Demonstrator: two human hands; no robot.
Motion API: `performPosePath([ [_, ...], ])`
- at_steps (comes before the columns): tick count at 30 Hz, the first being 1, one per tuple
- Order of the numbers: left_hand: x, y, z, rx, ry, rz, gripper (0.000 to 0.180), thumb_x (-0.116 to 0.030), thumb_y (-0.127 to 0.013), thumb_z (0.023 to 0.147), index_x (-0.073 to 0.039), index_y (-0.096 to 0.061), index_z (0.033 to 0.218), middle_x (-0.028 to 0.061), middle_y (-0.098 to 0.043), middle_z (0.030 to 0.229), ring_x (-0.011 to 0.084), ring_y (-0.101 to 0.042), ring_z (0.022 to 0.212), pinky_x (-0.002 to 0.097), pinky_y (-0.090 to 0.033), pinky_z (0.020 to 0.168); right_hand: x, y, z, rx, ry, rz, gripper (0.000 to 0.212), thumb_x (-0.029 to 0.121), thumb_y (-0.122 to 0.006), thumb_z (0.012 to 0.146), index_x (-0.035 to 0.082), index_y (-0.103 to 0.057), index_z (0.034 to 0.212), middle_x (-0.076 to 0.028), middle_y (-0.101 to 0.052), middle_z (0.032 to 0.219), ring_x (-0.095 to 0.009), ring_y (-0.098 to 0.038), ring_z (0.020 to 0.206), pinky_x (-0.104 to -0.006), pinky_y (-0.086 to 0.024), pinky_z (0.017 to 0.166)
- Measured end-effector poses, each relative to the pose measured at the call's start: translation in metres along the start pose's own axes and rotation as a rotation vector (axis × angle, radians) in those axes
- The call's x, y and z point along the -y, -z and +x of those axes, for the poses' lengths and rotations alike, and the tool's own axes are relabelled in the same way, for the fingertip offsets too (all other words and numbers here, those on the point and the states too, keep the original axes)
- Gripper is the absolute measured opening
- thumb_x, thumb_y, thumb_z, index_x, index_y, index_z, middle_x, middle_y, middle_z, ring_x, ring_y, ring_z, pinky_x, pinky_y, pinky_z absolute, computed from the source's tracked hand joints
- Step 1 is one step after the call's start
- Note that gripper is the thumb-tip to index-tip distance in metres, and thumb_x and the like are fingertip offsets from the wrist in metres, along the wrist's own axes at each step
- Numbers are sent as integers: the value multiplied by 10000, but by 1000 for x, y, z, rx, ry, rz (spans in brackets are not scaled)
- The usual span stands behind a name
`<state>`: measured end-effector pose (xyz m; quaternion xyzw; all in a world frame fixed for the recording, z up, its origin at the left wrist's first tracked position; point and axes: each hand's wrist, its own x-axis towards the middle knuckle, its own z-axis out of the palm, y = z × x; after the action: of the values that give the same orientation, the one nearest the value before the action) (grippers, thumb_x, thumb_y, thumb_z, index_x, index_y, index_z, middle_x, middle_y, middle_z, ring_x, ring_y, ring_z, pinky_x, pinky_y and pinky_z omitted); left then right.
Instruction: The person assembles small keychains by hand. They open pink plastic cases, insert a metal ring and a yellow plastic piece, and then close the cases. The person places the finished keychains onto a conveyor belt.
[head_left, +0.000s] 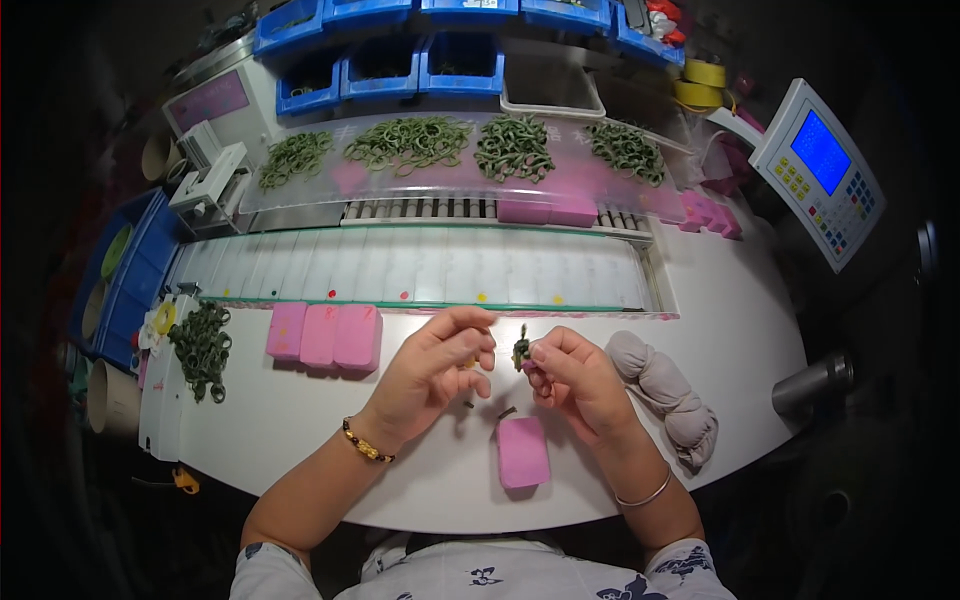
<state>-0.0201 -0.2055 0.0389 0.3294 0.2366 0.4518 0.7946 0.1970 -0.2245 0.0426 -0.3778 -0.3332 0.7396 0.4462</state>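
Head view: white curved counter (pixel 300 420) under blue plastic bins (pixel 460 65); right hand (pixel 575 385) fingers pinch a small dark green piece (pixel 521 349), left hand (pixel 435 365) fingers curl together, grip unclear.

Small dark piece (pixel 521 349) too tiny to identify

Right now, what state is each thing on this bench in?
Left hand: fingers pinched together above the table.
Right hand: pinching a small dark green piece.
Pink block: flat on the table, untouched.
Three pink blocks: side by side, touching.
Control panel screen: lit blue.
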Motion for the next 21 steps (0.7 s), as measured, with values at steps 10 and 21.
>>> performPosePath([
  [10,10,-19,-5,-4,-221,502,116,-153,-645,1006,-49,-654,1058,-9,-663,899,16,-485,650,181,-402,555,-5,-15,-6,9,47,-23,154,179,-671,986,59,-591,934,-6,-609,786,-41,-472,627,-200,-378,519],
  [21,15,-16,-6,-100,-188,305,139,-194,-609,1040,-57,-630,1049,-35,-553,784,23,-424,597,189,-341,524,5,2,-3,-133,115,355,183,244,-624,952,98,-589,847,43,-443,661,-34,-323,512,-185,-267,429],
])
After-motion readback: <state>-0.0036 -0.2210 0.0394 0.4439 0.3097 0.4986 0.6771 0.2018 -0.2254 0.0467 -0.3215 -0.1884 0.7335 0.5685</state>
